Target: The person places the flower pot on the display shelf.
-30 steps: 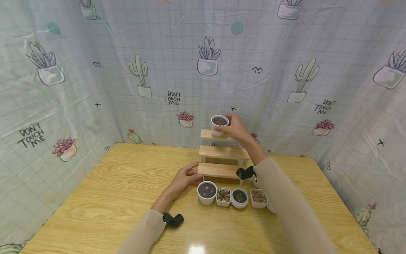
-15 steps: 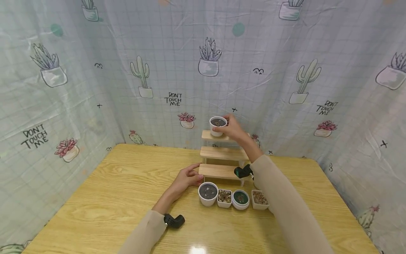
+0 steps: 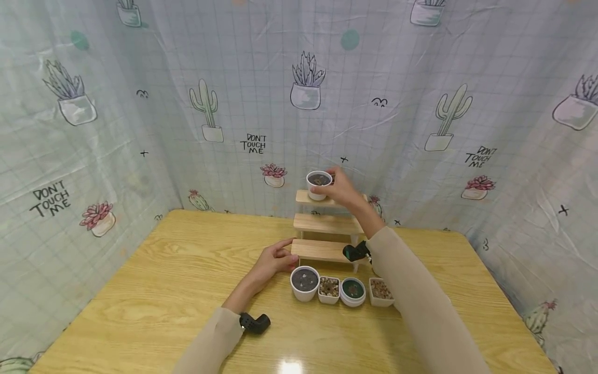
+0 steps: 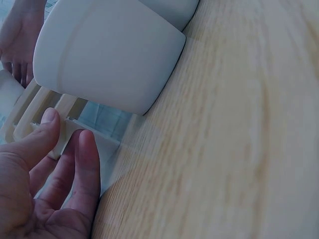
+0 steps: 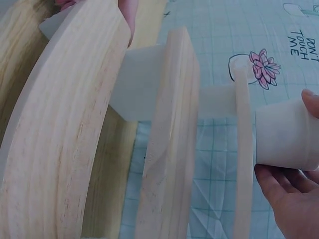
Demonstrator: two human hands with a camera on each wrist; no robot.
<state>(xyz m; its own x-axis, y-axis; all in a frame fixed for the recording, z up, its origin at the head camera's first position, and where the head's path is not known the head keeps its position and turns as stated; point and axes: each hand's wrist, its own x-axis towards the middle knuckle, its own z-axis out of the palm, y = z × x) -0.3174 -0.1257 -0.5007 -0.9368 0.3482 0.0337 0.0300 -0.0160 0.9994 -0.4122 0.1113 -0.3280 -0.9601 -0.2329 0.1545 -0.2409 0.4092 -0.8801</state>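
**Top shelf pot in the right hand (image 3: 340,188), left hand (image 3: 275,262) pinching the wooden stand (image 3: 327,223)**

So the hands are well apart, and both have hold of something. The right one is clamped round a round white plant pot (image 3: 319,183), thumb toward the front and fingers wrapped behind and under. The pot's pretty much upright, dark fill showing inside the rim, and it's at the left part of the top step (image 3: 302,196). From the right wrist its base looks right up against the board, but I can't tell if its full weight is on there.

The left one has thumb and fingers pinched on the left end of the bottom step (image 3: 320,250).

Just in front of the stand there's a row on the worktop (image 3: 187,270): a bigger round pot (image 3: 305,284) with grey fill near the left hand, then a square pebble pot (image 3: 329,291), a green-topped pot (image 3: 352,292) and, past a small gap, a square gravel pot (image 3: 380,292) partly behind the right sleeve (image 3: 416,291).

Each wrist wears a chunky black gadget (image 3: 254,323). Round the back and sides hangs a pale gridded cloth (image 3: 252,52) with cactus doodles and "DON'T TOUCH ME" all over.
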